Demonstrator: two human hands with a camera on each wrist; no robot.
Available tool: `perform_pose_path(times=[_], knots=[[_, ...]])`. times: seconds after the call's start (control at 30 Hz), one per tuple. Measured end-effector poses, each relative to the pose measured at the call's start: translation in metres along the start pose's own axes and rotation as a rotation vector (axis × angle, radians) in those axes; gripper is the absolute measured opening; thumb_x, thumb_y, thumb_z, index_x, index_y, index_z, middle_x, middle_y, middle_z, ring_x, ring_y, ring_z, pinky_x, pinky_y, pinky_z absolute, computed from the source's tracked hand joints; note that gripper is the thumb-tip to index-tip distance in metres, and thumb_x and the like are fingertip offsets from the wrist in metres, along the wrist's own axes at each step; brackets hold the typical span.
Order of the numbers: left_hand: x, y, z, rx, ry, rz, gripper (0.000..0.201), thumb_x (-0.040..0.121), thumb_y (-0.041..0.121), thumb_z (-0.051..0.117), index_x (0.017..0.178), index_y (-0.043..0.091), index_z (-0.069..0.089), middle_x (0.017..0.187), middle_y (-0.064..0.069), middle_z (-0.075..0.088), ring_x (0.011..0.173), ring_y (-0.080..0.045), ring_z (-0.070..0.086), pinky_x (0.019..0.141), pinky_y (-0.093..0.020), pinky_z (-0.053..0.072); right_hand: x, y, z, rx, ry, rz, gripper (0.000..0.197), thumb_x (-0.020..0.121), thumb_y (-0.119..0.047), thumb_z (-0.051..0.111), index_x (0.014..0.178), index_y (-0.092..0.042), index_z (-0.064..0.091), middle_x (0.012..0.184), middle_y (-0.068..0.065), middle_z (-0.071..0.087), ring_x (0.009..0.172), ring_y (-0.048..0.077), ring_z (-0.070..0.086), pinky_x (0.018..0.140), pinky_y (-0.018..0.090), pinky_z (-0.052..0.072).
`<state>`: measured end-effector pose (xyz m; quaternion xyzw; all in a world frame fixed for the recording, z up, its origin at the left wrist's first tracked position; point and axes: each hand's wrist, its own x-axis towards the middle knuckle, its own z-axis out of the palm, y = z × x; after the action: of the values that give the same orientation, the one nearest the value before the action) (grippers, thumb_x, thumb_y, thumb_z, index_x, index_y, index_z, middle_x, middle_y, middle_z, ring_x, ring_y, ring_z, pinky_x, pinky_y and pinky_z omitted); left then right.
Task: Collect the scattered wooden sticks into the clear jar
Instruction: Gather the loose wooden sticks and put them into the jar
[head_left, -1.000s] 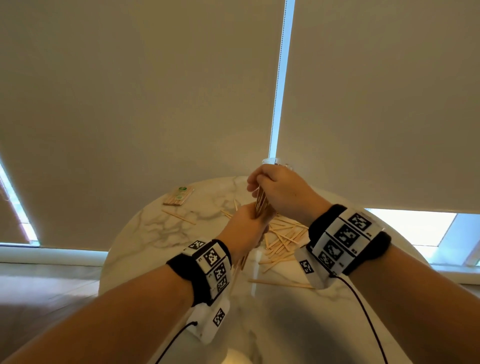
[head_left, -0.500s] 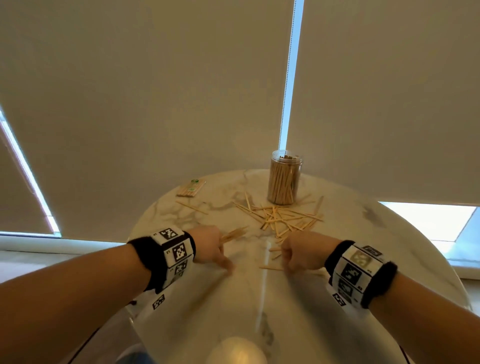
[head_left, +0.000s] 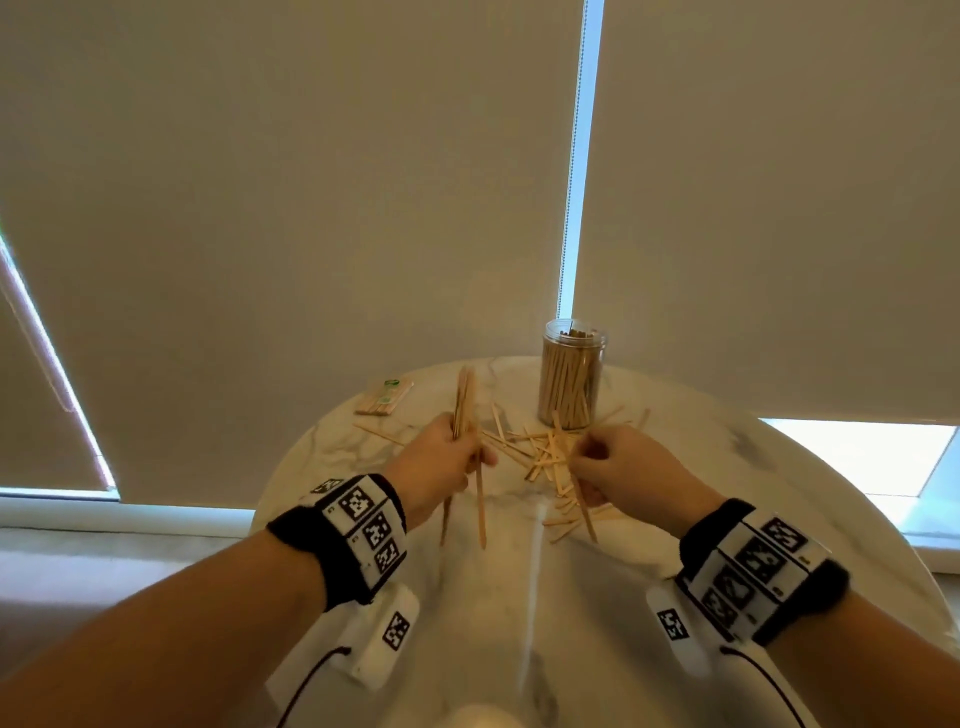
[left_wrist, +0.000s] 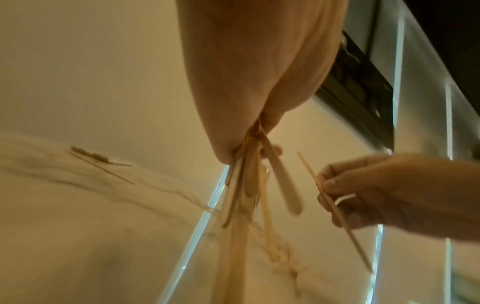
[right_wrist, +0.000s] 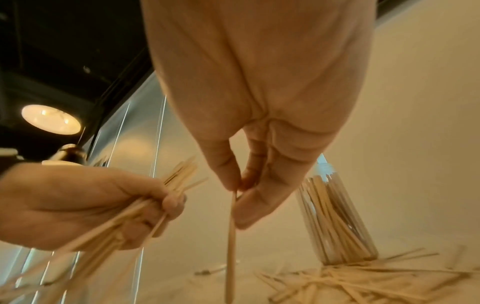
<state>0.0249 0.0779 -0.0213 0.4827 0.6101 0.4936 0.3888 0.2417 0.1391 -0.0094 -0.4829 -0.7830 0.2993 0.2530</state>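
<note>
Back from the clear jar (head_left: 571, 374) at twelve o'clock, left hand (head_left: 441, 467) gripping a bundle of sticks (head_left: 464, 400), right hand (head_left: 618, 467) pinching one stick (right_wrist: 230, 236) (gathering resumed, pile (head_left: 545, 457) remaining).

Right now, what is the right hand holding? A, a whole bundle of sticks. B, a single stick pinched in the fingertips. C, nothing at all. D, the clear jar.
B: in the right wrist view the right hand pinches a single stick that hangs down, while the bundle of sticks is in the left hand and the clear jar stands untouched.
</note>
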Motion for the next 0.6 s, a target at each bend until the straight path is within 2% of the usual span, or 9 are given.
perform_pose_path(times=[0.1,0.13,0.2,0.27,0.33,0.4,0.43,0.53,0.6], knots=[[0.013,0.023,0.007,-0.402,0.044,0.009,0.014,0.108,0.015,0.041,0.109,0.015,0.055,0.075,0.002,0.056,0.063,-0.009,0.047,0.061,-0.026,0.039,0.005,-0.016,-0.001,0.265,0.098,-0.067,0.009,0.095,-0.018,0.063,0.093,-0.01,0.066,0.082,0.007,0.072,0.068,0.014,0.071,0.067,0.028,0.062],[0.016,0.028,0.01,-0.498,0.041,0.002,0.015,0.108,0.016,0.041,0.108,0.015,0.057,0.074,0.003,0.055,0.065,-0.009,0.05,0.065,-0.028,0.043,0.008,-0.021,0.0,0.322,0.121,-0.093,0.01,0.096,-0.019,0.064,0.092,-0.01,0.066,0.081,0.006,0.072,0.068,0.014,0.071,0.066,0.028,0.062],[0.027,0.031,0.019,-0.648,0.026,-0.014,0.016,0.108,0.017,0.041,0.106,0.014,0.057,0.078,0.0,0.059,0.078,-0.015,0.061,0.076,-0.036,0.052,0.015,-0.03,0.007,0.353,0.183,-0.145,0.01,0.096,-0.02,0.063,0.089,-0.013,0.066,0.078,0.003,0.07,0.067,0.015,0.07,0.065,0.029,0.062],[0.039,0.028,0.029,-0.712,0.031,-0.02,0.021,0.108,0.018,0.041,0.115,0.005,0.056,0.098,-0.01,0.069,0.096,-0.026,0.07,0.084,-0.045,0.058,0.026,-0.034,0.018,0.304,0.228,-0.189,0.01,0.095,-0.022,0.063,0.086,-0.019,0.066,0.076,-0.002,0.07,0.067,0.011,0.069,0.066,0.032,0.061],[0.051,0.025,0.038,-0.743,0.022,-0.023,0.031,0.109,0.021,0.039,0.126,-0.001,0.052,0.114,-0.02,0.071,0.1,-0.032,0.073,0.076,-0.043,0.061,0.04,-0.036,0.027,0.251,0.237,-0.234,0.01,0.096,-0.026,0.062,0.088,-0.027,0.068,0.08,-0.009,0.072,0.072,0.005,0.069,0.069,0.028,0.06],[0.062,0.023,0.044,-0.804,0.015,-0.016,0.036,0.11,0.024,0.036,0.13,-0.001,0.051,0.113,-0.024,0.071,0.093,-0.03,0.075,0.068,-0.036,0.061,0.057,-0.037,0.033,0.151,0.266,-0.275,0.01,0.096,-0.029,0.061,0.089,-0.031,0.069,0.079,-0.014,0.071,0.075,0.0,0.067,0.07,0.021,0.058],[0.067,0.021,0.046,-0.856,0.014,-0.007,0.036,0.11,0.025,0.035,0.132,0.0,0.05,0.112,-0.025,0.07,0.091,-0.03,0.075,0.068,-0.035,0.061,0.065,-0.037,0.033,0.103,0.287,-0.282,0.01,0.095,-0.03,0.062,0.089,-0.031,0.069,0.078,-0.014,0.071,0.074,-0.001,0.066,0.07,0.022,0.058],[0.083,0.017,0.047,-0.981,0.002,0.013,0.039,0.109,0.031,0.036,0.132,0.004,0.05,0.114,-0.024,0.071,0.1,-0.033,0.073,0.08,-0.041,0.061,0.09,-0.036,0.031,0.012,0.299,-0.292,0.009,0.093,-0.032,0.064,0.088,-0.031,0.072,0.077,-0.015,0.071,0.073,-0.001,0.066,0.072,0.026,0.058],[0.094,0.015,0.047,-1.019,0.004,0.014,0.043,0.108,0.036,0.036,0.128,0.002,0.053,0.111,-0.023,0.072,0.1,-0.032,0.073,0.086,-0.043,0.059,0.103,-0.035,0.029,-0.052,0.278,-0.307,0.008,0.091,-0.031,0.065,0.091,-0.031,0.073,0.079,-0.017,0.071,0.075,-0.001,0.066,0.074,0.025,0.058]])
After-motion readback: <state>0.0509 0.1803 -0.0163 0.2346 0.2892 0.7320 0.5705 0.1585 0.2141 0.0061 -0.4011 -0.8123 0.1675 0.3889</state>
